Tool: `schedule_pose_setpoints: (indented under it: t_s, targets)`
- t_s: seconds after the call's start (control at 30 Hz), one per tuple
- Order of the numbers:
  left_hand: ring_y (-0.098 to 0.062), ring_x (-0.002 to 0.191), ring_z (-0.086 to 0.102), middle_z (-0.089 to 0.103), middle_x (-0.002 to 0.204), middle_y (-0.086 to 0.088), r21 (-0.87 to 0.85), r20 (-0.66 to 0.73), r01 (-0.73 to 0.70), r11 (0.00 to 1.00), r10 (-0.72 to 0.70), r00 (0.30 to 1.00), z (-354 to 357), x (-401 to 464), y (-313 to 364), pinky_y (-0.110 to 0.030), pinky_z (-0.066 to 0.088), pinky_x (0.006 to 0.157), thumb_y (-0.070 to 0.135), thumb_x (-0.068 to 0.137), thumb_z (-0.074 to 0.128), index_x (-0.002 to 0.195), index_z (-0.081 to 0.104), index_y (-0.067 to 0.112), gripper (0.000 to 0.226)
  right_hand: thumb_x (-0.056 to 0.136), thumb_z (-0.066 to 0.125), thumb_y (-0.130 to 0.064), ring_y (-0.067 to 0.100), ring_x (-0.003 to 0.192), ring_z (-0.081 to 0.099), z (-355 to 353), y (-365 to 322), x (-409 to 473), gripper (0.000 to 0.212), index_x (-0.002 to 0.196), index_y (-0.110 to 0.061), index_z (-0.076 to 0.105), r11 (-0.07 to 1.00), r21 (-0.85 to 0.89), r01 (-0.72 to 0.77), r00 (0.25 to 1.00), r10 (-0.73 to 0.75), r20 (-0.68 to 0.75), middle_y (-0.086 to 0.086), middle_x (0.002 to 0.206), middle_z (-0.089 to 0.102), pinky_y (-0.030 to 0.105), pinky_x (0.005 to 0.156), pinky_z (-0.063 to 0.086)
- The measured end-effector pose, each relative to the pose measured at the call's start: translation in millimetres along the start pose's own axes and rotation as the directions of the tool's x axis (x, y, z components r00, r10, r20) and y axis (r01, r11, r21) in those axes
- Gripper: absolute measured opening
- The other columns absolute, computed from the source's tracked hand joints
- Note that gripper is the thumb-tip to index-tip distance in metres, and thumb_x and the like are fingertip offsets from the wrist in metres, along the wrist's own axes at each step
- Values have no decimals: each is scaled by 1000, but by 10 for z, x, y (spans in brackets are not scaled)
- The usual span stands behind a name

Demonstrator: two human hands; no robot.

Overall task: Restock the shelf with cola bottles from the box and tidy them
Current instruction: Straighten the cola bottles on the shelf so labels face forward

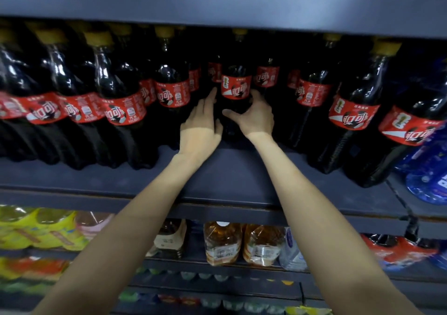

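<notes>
Both your hands are on one cola bottle (235, 89), upright and set well back from the front edge of the shelf (229, 176), in the gap between the rows. Your right hand (256, 116) wraps its lower body, thumb across the front and fingers curled round the right side, just under the red label. Your left hand (202, 123) lies flat against its left side, fingers straight, pressing rather than gripping.

More cola bottles stand along the shelf: a tight row (96, 96) toward the left end, others (362, 111) toward the right end, further ones behind in the dark. No box in view.

Handling, as a guess: full, so heavy for its size; stiff plastic, smooth and likely slippery; tall, so it tips if pushed high. Hold low on the body below the label, or slide it on its base. Neighbours stand close, so a knock could topple them.

Tea bottles (242, 244) sit on the shelf below.
</notes>
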State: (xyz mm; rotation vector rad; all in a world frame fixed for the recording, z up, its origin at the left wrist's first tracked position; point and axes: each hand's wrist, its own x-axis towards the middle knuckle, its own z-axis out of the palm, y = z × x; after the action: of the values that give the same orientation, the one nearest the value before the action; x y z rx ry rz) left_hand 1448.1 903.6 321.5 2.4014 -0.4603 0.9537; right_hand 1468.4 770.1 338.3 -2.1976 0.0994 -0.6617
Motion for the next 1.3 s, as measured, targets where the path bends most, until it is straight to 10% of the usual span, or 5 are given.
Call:
schedule_pose_setpoints:
  t_s: [0.27, 0.5, 0.8, 1.3]
  targets:
    - [-28, 103, 50, 60, 116, -11, 186, -175, -119, 975, 152, 973, -272, -218, -208, -33, 52, 52, -2, 71, 61, 121, 57, 12, 52, 67, 78, -48, 29, 109, 58, 374, -234, 108, 75, 124, -15, 44, 996, 64, 55, 998, -57, 37, 8, 123, 57, 37, 81, 46]
    - [-33, 134, 24, 31, 145, -14, 400, -237, -82, 913, 190, 953, -273, -219, -386, -43, 35, 106, 8, 72, 69, 138, 45, 7, 70, 76, 76, -38, 30, 142, 18, 423, -78, 94, 101, 150, -21, 9, 974, 222, 44, 974, -91, 209, 13, 155, 10, 43, 113, 24]
    - [-34, 139, 17, 21, 149, -12, 359, -187, -98, 928, 174, 967, -276, -228, -415, -48, 46, 99, 9, 77, 69, 141, 39, 6, 71, 88, 65, -28, 24, 135, 36, 495, -105, 70, 86, 149, -11, 6, 958, 276, 83, 957, -153, 246, 10, 150, 34, 20, 99, 27]
    - [-33, 138, 22, 35, 148, -20, 365, -235, -39, 930, 133, 963, -223, -338, -306, -46, 36, 107, 5, 80, 58, 140, 39, 8, 63, 83, 71, -29, 26, 139, 30, 367, -223, -36, 94, 150, -12, 7, 981, 194, 29, 953, -85, 290, 12, 152, 28, 33, 109, 27]
